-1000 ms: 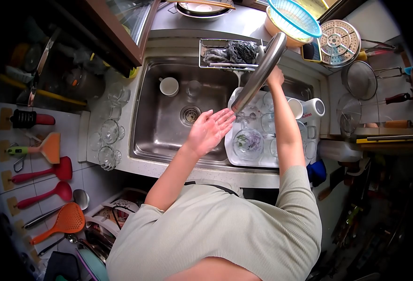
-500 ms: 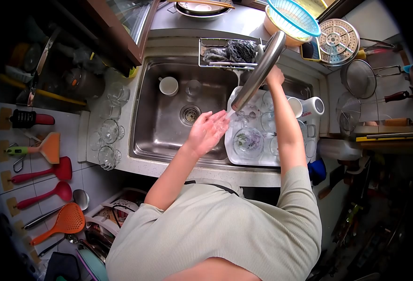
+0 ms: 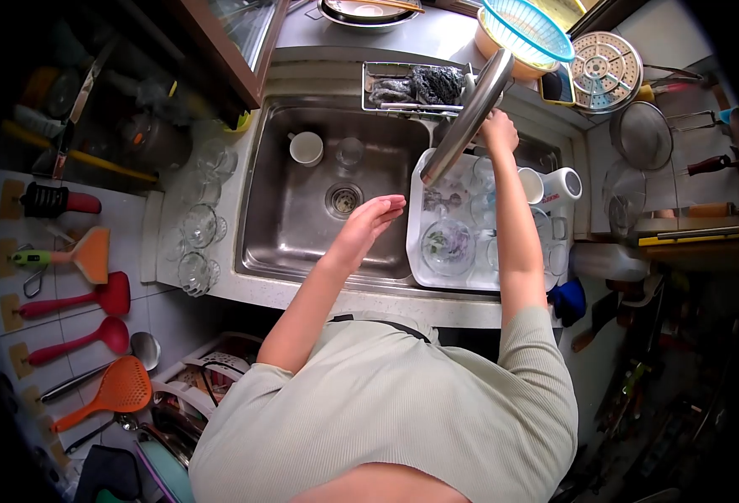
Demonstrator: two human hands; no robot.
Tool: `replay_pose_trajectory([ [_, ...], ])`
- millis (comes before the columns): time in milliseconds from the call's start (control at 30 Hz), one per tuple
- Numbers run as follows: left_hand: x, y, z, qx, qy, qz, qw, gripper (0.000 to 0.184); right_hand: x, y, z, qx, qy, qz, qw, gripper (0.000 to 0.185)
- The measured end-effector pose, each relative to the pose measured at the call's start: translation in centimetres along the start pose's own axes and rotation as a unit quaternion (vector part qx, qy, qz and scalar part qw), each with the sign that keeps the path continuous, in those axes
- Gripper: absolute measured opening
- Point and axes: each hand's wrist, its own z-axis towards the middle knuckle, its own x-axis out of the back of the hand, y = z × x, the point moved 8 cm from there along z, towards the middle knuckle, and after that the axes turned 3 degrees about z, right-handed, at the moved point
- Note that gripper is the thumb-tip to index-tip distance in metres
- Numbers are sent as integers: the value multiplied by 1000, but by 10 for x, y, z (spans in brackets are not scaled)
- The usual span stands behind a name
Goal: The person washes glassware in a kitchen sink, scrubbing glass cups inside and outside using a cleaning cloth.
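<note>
My left hand (image 3: pixel 368 226) hangs over the right side of the sink basin (image 3: pixel 286 218), empty, its fingers stretched out together. My right hand (image 3: pixel 499 132) is curled at the base of the steel faucet (image 3: pixel 470 117), behind the spout; the handle it appears to grip is hidden. No water shows under the spout. A white mug (image 3: pixel 306 148) and a clear glass (image 3: pixel 349 152) stand in the basin. Below my right forearm lies a white tray (image 3: pixel 424 272) with several glasses and a glass bowl (image 3: pixel 447 247).
Several glass cups (image 3: pixel 198 226) line the counter left of the sink. A wire caddy (image 3: pixel 411 87) with dark scrubbers sits behind it. A blue basket (image 3: pixel 527 32) is at the back right. Utensils, including an orange skimmer (image 3: pixel 118 386), hang on the left wall; strainers (image 3: pixel 642 136) hang on the right.
Water was falling from the spout onto my left palm; none is visible now. My left hand has moved slightly left and turned edge-on. My right hand has shifted slightly at the faucet.
</note>
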Motion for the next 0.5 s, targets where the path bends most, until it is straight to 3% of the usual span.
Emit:
replay_pose_trajectory([
  [133,38,1,7,-91,86,215,969,25,4,14,-39,44,-9,153,987,50],
  [167,46,4,4,-137,158,180,961,32,-2,18,-48,55,-24,214,975,46],
  [267,70,3,-4,-132,188,246,942,35,-18,15,-93,96,-121,414,897,30],
  [333,78,-1,-8,-125,196,220,948,38,-17,-9,-143,71,-206,502,837,22],
  [500,102,-15,-22,-70,189,135,970,31,-41,-62,-236,-40,-338,595,728,30],
])
